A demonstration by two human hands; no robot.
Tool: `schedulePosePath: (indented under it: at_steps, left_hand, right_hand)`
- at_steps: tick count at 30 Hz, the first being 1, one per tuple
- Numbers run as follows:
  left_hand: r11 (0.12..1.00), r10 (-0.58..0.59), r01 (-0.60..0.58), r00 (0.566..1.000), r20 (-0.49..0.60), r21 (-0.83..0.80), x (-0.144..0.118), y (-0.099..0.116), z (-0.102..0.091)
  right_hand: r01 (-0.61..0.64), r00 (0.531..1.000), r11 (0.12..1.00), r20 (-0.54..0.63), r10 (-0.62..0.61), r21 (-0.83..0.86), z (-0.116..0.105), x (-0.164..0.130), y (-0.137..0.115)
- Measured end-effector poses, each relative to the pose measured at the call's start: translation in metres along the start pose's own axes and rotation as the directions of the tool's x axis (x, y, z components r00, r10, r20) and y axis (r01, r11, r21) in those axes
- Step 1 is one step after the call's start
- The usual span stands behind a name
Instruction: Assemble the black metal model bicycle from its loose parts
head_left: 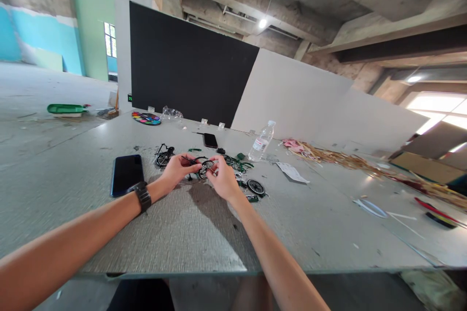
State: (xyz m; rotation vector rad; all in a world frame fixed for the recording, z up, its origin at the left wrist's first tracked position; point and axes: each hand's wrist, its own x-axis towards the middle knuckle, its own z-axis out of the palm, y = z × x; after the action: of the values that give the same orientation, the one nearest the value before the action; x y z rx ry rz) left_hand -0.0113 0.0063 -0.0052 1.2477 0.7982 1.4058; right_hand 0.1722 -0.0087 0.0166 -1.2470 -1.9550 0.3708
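Close together above the table, my two hands work on small model bicycle parts. My right hand [223, 177] pinches a small black spoked wheel [205, 170] by its right side. In the fingers of my left hand [178, 167] is a thin dark bicycle part [192, 159], touching or nearly touching the wheel; its exact shape is partly hidden. A black model bicycle piece [165, 156] lies left of my hands. On the right are a green bicycle frame [242, 165] and a loose spoked wheel [256, 186].
A large phone [127, 175] lies left, a smaller phone [210, 140] behind my hands. A water bottle [261, 142] stands right of the parts, near a paper sheet [292, 173]. Farther back are a paint palette [146, 118] and clear plastic [172, 114]. Straw-like strips [335, 156] lie right.
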Motion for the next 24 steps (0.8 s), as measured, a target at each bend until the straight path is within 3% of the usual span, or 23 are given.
schedulePosePath:
  at_steps: [8, 16, 24]
  left_hand:
    - [0.969, 0.088, -0.084, 0.996, -0.006, 0.232, 0.005, -0.006, -0.001]
    - [0.815, 0.282, -0.216, 0.958, -0.043, 0.537, 0.001, -0.001, 0.0]
    - [0.715, 0.383, -0.321, 0.923, 0.036, 0.621, -0.007, 0.003, 0.006]
  right_hand:
    - [0.05, 0.999, 0.996, -0.017, -0.049, 0.079, 0.009, -0.002, -0.003]
    - [0.05, 0.999, 0.994, -0.024, -0.048, 0.094, 0.02, -0.006, -0.011]
    - [-0.135, 0.988, 0.926, -0.022, 0.153, 0.353, 0.029, -0.002, -0.004]
